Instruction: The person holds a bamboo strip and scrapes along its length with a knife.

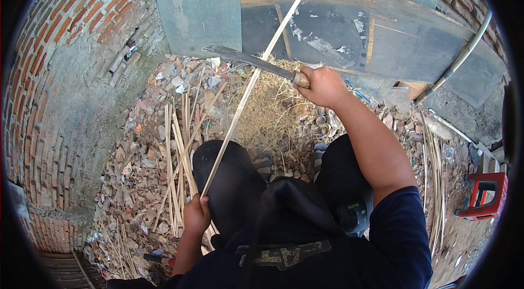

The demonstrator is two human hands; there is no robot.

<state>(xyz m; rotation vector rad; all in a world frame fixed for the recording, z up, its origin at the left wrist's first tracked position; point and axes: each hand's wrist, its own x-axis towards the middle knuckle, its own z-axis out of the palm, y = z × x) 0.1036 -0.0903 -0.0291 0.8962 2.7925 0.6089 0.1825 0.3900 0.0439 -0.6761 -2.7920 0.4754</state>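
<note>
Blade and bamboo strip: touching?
Touching. Head view: the blade, held in the right hand, crosses the bamboo strip with no visible gap; the left hand grips the strip's lower end.

Navy short sleeves – black trousers – grey sandals

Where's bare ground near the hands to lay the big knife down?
Little is bare. The straw patch under the blade, between the split bamboo strips and the right hand, is softest and flattest. Rubble crowds the side by the left hand; more strips line the right, before the red stool.
</note>
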